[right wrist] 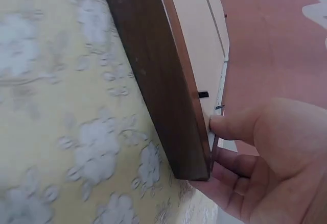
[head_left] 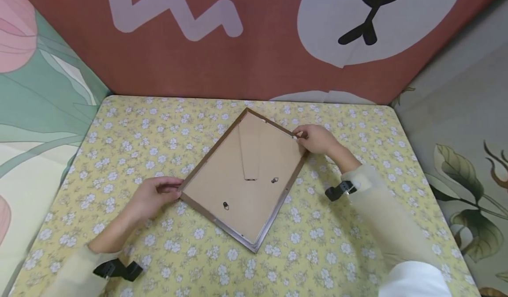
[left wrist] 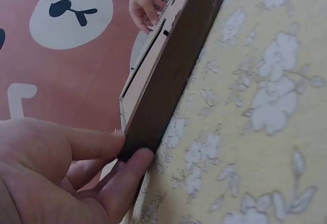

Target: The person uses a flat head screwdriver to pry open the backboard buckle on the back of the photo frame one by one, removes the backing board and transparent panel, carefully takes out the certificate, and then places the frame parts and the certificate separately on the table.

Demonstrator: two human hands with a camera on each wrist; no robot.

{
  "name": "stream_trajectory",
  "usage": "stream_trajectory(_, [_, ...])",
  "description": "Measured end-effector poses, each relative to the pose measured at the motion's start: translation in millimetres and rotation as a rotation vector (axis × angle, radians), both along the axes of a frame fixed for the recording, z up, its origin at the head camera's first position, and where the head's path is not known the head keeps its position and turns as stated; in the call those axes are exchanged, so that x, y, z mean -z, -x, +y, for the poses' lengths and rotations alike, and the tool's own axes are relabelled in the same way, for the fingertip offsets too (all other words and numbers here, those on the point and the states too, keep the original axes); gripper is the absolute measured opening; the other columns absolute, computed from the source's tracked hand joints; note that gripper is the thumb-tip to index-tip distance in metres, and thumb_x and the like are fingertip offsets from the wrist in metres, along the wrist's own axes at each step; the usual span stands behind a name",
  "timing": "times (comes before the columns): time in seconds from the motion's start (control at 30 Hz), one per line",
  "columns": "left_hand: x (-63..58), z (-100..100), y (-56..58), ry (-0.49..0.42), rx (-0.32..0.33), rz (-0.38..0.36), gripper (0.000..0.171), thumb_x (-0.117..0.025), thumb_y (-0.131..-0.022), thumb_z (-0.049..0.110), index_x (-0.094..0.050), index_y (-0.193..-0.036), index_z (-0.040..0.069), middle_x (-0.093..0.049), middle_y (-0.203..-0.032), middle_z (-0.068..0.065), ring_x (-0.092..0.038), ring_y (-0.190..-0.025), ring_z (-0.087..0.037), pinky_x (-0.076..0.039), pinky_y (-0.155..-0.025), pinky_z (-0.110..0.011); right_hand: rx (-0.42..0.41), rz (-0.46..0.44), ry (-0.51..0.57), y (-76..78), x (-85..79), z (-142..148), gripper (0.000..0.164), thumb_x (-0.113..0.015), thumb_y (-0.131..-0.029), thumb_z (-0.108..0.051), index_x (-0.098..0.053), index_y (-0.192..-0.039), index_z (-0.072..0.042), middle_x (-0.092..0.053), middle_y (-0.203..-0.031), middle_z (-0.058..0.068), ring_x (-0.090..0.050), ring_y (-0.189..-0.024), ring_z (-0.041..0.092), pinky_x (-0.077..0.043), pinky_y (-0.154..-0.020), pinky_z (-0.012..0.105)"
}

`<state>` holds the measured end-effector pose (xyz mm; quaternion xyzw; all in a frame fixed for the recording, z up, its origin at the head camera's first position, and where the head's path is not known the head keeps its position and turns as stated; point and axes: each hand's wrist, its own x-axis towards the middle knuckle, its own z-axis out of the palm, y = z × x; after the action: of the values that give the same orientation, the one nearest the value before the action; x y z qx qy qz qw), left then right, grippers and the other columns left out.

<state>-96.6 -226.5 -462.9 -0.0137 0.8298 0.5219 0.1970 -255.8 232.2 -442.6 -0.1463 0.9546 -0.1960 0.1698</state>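
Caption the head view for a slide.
Left grip and right grip hold opposite corners of a face-down brown picture frame over a yellow floral tabletop.

The round-cornered surface (head_left: 349,261) is yellow, white-flowered; a brown-edged picture frame (head_left: 218,164) lies aslant on it, back upward.

frame (left wrist: 168,81): smooth, wood-look | backing board (head_left: 220,169): matt, smooth | hangers (head_left: 274,180): metal-look | table cover (head_left: 337,235): matt

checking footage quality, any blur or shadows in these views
Head view: faint shadow on the floral cloth beside the right sleeve; left wrist view: cloth pattern slightly soft; right wrist view: cloth blurred at left, picture frame crisper.
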Motion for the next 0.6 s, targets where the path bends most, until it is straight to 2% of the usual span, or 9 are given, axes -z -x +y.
stream_trajectory(0.13, [-3.6,1.0,6.5,0.011,-0.017,0.018,0.040,-0.064,-0.097,0.000,-0.057,-0.136,-0.007,-0.063,-0.127,-0.026,-0.065,-0.110,-0.033,-0.059,-0.082,-0.021,-0.015,-0.036,0.015,-15.6,-0.3,9.1,0.032,-0.057,-0.103,-0.014,-0.062,-0.133,-0.002,-0.068,-0.112,0.019,-0.065,-0.096,0.031,-0.056,-0.077,0.046])
stream_trajectory(0.23, [-5.6,0.8,12.2,0.065,-0.013,0.063,0.044,-0.065,-0.098,0.004,-0.056,-0.140,-0.004,-0.060,-0.134,-0.024,-0.060,-0.119,-0.036,-0.057,-0.087,-0.021,-0.016,-0.076,0.054,-27.7,-0.5,14.8,0.026,-0.059,-0.102,-0.011,-0.063,-0.126,0.000,-0.068,-0.110,0.017,-0.065,-0.094,0.029,-0.056,-0.075,0.043])
stream_trajectory(0.37, [-6.9,0.4,19.7,0.090,-0.026,0.086,0.053,-0.068,-0.097,0.009,-0.050,-0.146,0.000,-0.054,-0.143,-0.022,-0.051,-0.131,-0.039,-0.052,-0.103,-0.038,-0.014,-0.146,0.108,-43.0,1.1,21.0,0.020,-0.060,-0.100,-0.010,-0.062,-0.118,0.000,-0.067,-0.103,0.013,-0.063,-0.087,0.024,-0.054,-0.070,0.037])
stream_trajectory(0.47, [-6.1,0.1,27.0,0.082,-0.050,0.093,0.058,-0.067,-0.097,0.008,-0.045,-0.150,0.001,-0.049,-0.147,-0.022,-0.046,-0.136,-0.040,-0.047,-0.109,-0.050,0.007,-0.206,0.152,-54.3,4.4,24.3,0.018,-0.062,-0.099,-0.011,-0.060,-0.113,0.000,-0.065,-0.097,0.010,-0.059,-0.082,0.022,-0.052,-0.067,0.034])
stream_trajectory(0.53, [-4.1,0.3,32.9,0.079,-0.072,0.104,0.060,-0.066,-0.097,0.007,-0.042,-0.151,0.001,-0.047,-0.148,-0.023,-0.044,-0.138,-0.041,-0.045,-0.111,-0.052,0.030,-0.234,0.185,-62.7,7.1,25.3,0.017,-0.064,-0.098,-0.012,-0.059,-0.111,-0.001,-0.063,-0.093,0.009,-0.057,-0.077,0.021,-0.050,-0.064,0.034])
stream_trajectory(0.6, [-1.0,0.3,38.8,0.074,-0.093,0.123,0.060,-0.065,-0.097,0.005,-0.041,-0.152,0.000,-0.047,-0.149,-0.023,-0.043,-0.139,-0.041,-0.046,-0.111,-0.047,0.060,-0.254,0.229,-72.6,11.5,26.1,0.017,-0.064,-0.099,-0.013,-0.058,-0.109,-0.001,-0.061,-0.091,0.009,-0.054,-0.073,0.021,-0.049,-0.061,0.033])
